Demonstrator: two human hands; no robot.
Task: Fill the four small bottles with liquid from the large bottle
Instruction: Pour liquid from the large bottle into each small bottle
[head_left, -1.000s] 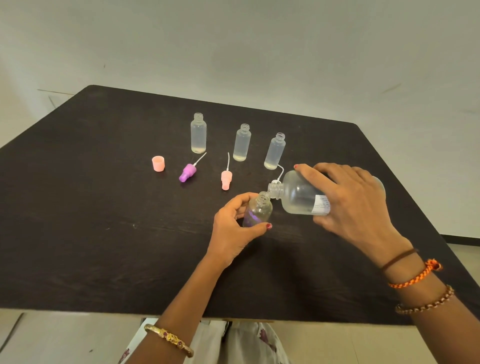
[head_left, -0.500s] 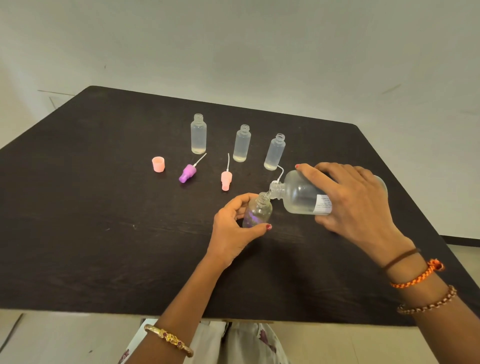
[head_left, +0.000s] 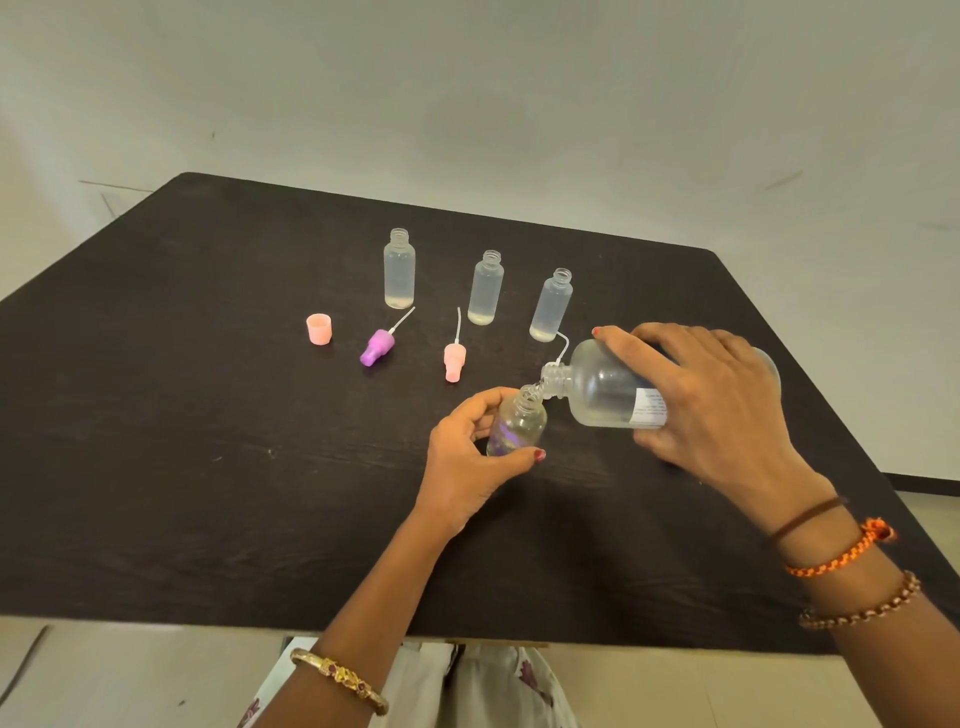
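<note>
My right hand grips the large clear bottle, tipped on its side with its neck over the mouth of a small bottle. My left hand holds that small bottle, slightly tilted, on the dark table. Liquid shows at the two necks where they meet. Three more small bottles stand uncapped in a row behind: left, middle, right. Each has a little liquid at its bottom.
A pink cap, a purple spray top and a pink spray top lie in front of the row. Another thin white tube pokes out behind the large bottle's neck. The table's near edge runs just above my lap.
Both hands and the bottles have hardly moved; the large bottle stays tipped at the small bottle's mouth.
</note>
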